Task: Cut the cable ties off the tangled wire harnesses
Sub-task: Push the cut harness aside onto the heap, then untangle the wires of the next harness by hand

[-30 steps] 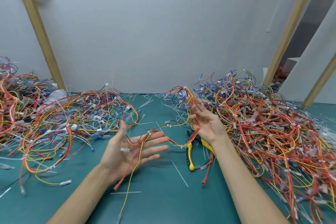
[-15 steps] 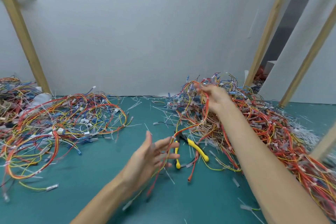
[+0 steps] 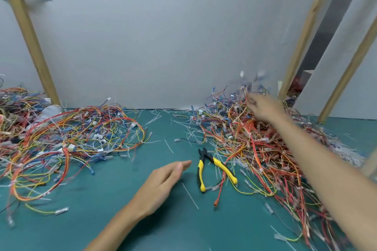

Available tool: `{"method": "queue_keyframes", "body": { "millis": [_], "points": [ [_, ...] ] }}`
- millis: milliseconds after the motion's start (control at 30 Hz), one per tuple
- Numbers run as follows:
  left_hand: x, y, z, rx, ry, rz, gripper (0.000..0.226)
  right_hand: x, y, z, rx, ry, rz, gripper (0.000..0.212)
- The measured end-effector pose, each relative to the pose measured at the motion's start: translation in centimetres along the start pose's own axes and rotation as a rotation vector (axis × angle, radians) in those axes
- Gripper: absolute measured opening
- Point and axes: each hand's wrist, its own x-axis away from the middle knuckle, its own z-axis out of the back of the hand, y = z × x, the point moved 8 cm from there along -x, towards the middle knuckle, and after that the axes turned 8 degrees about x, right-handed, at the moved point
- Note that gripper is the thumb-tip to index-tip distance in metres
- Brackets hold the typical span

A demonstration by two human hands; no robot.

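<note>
Smooth teal table (image 3: 122,220) is running back to a plain matte grey wall (image 3: 163,36). Bare wooden struts (image 3: 32,43) are leaning against it on the left and right. Two loose heaps of thin wires are lying on the table. The left heap (image 3: 71,138) is looping wide in orange, yellow and blue. The right heap (image 3: 255,149) is sitting denser, mostly red-orange, dotted with small pale connectors. White sliver-like ties (image 3: 189,195) are lying scattered on the teal between them. The cutters (image 3: 214,167), with yellow handles spread and a dark pointed tip, are lying flat at the right heap's near edge. The left hand (image 3: 163,179) is hovering just left of the cutters, fingers straight and together, holding nothing. The right hand (image 3: 265,106) is reaching over the far top of the right heap, motion-blurred; can't tell its grip.
</note>
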Motion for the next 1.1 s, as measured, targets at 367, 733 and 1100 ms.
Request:
{"method": "queue_keyframes", "body": {
  "millis": [367,733,1100],
  "points": [
    [-0.7,-2.6,1.7,-0.794,-0.021,-0.078,0.05,1.4,0.5,-4.9,0.101,-0.112,-0.114,0.057],
    [-0.7,-3.2,2.7,-0.941,0.041,-0.078,0.048,14.1,-20.8,-1.2,-0.338,0.182,0.37,0.044],
    [-0.6,-3.2,3.5,-0.953,0.113,-0.046,0.049,16.3,-24.8,-9.6,-0.054,-0.006,0.52,0.044]
  ]
}}
